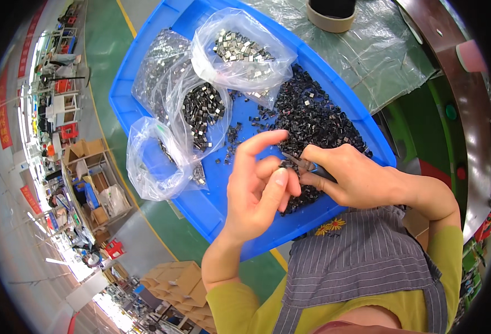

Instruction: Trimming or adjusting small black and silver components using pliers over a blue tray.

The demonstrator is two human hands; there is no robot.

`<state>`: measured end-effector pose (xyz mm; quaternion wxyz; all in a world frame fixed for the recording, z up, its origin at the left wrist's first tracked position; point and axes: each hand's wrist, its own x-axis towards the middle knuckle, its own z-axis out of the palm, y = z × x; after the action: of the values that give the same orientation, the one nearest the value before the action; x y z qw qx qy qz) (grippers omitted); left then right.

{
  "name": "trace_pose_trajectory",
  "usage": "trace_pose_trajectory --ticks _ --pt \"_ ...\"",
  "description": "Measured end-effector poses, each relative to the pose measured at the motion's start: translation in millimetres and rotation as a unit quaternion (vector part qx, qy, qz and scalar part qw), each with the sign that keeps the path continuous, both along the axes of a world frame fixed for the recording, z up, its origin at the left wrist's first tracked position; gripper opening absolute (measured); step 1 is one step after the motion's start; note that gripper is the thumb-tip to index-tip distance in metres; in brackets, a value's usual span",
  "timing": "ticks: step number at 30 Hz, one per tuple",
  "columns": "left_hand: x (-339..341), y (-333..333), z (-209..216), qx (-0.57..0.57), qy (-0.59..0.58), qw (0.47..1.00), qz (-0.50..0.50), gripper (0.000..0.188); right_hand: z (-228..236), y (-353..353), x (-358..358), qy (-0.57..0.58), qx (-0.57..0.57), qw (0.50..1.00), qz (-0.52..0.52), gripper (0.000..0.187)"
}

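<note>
My right hand [356, 177] is closed around small pliers [300, 162] with dark jaws and some blue at the handles. Their tips point left, toward a tiny black part [285, 165] pinched in my left hand [255, 196]. The left index finger is raised and curved, while the thumb and other fingers press together. Whether the jaws touch the part is too small to tell. Both hands are above a large blue tray [267, 240]. Beneath and beyond them spreads a heap of small black parts [317, 119].
Clear plastic bags in the tray hold small metal-and-black pieces: one bag [240, 53] at the far side, another [203, 111] in the middle, a third [153, 158] at left. A roll of tape [330, 21] stands on plastic sheeting [368, 61]. Cardboard boxes [178, 284] stand lower left.
</note>
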<state>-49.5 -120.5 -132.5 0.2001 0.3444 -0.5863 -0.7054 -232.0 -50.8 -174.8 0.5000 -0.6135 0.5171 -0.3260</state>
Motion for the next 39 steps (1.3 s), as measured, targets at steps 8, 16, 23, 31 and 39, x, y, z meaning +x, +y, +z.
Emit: trace_pose_trajectory --ticks 8,16,23,31,39 --pt "11 5 -17 -0.046 0.067 0.996 0.034 0.014 -4 3 0 -0.074 -0.055 0.996 0.001 0.022" --pt "5 0 -23 0.043 0.131 0.989 0.049 0.012 5 0 -10 -0.183 0.097 0.977 0.046 0.022" --pt "7 -1 -24 0.048 0.111 0.992 0.044 0.014 16 -3 -18 -0.190 0.176 0.964 0.064 0.021" --pt "10 -1 -27 0.081 0.133 0.987 0.049 0.011 2 2 -6 -0.108 0.026 0.993 0.044 0.022" --pt "9 -1 -25 0.092 0.106 0.988 0.057 0.011 2 1 -6 -0.099 0.018 0.993 0.053 0.026"
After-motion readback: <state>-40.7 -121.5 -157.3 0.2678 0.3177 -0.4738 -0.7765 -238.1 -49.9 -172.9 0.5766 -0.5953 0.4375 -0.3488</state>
